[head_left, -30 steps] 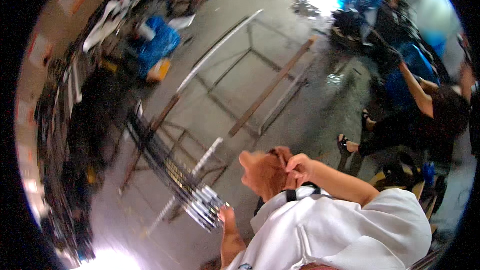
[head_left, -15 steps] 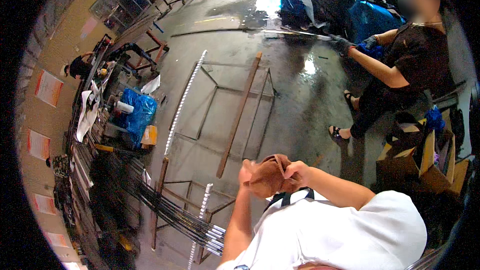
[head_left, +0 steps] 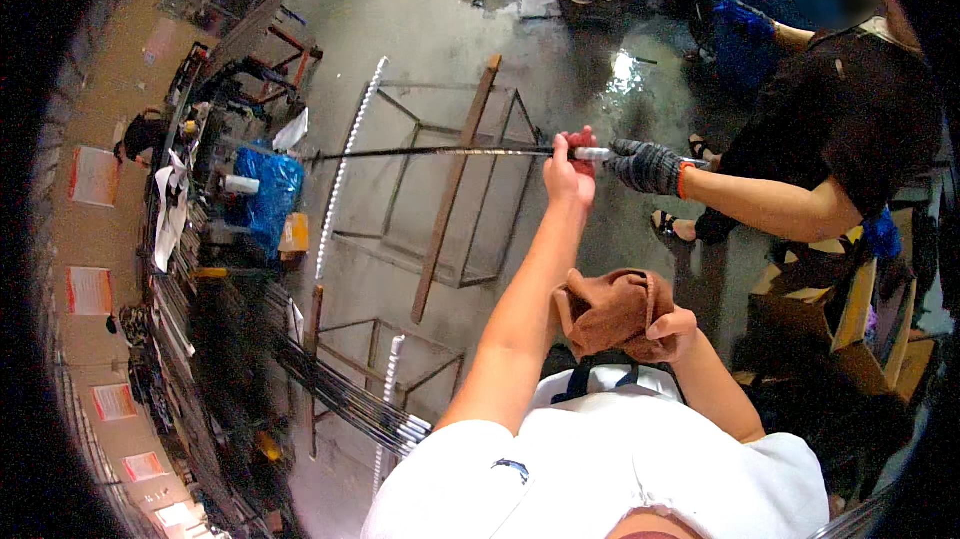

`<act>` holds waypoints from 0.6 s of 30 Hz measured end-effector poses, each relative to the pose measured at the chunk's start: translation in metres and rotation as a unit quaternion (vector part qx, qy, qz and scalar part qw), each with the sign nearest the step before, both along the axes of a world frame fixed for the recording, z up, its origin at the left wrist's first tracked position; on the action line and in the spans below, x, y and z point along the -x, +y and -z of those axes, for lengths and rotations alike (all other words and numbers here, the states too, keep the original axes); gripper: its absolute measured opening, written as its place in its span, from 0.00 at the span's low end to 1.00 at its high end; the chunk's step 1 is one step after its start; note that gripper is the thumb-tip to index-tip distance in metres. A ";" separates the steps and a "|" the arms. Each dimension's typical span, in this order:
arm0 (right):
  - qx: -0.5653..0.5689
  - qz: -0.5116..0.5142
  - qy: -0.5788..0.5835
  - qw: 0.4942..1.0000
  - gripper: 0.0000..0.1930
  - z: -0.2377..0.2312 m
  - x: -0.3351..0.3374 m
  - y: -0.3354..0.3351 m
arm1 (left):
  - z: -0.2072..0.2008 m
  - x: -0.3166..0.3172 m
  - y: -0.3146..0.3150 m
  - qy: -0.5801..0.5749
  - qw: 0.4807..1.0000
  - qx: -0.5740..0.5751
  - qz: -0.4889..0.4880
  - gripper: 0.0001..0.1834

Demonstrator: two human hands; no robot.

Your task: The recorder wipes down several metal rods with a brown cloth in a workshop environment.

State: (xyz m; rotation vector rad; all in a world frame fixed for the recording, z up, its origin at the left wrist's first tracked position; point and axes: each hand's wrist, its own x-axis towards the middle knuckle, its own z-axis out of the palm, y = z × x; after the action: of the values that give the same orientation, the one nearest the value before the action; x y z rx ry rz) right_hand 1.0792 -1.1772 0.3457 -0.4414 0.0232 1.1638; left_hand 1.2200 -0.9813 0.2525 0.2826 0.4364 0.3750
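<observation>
My left hand (head_left: 570, 179) is stretched forward, closed round a long thin dark rod (head_left: 440, 151) near its white end (head_left: 593, 153). Part of that grip is hidden. Just right of it, a co-worker's hand in a dark knitted glove (head_left: 648, 167) also holds the white end. The rod runs level to the left, above the metal frames. Close to my body, my right hand (head_left: 673, 334) is closed on a crumpled brown cloth (head_left: 612, 311), with the thumb on top of it.
Low metal frames (head_left: 470, 279) stand ahead, bearing a brown bar (head_left: 455, 199) and a white ridged strip (head_left: 350, 169). Dark rods with white ends (head_left: 360, 404) lie at the left. The co-worker (head_left: 800, 129) stands at right, near an open cardboard box (head_left: 875, 329).
My left hand has left the cloth and reached forward to the rod. The co-worker has come closer, bringing the rod toward me. The cloth now stays in my right hand alone.
</observation>
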 end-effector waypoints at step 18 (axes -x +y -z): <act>0.146 -0.120 -0.839 0.510 0.14 -0.072 -0.012 0.180 | -0.180 0.221 0.087 0.066 0.906 -0.368 -0.200 0.05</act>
State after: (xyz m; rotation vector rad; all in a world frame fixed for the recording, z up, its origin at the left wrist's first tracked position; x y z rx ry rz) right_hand 1.0908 -0.9968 0.4182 -1.7889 -1.6276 0.5246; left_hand 0.9988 -0.8939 0.4329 0.9678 0.4724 0.9286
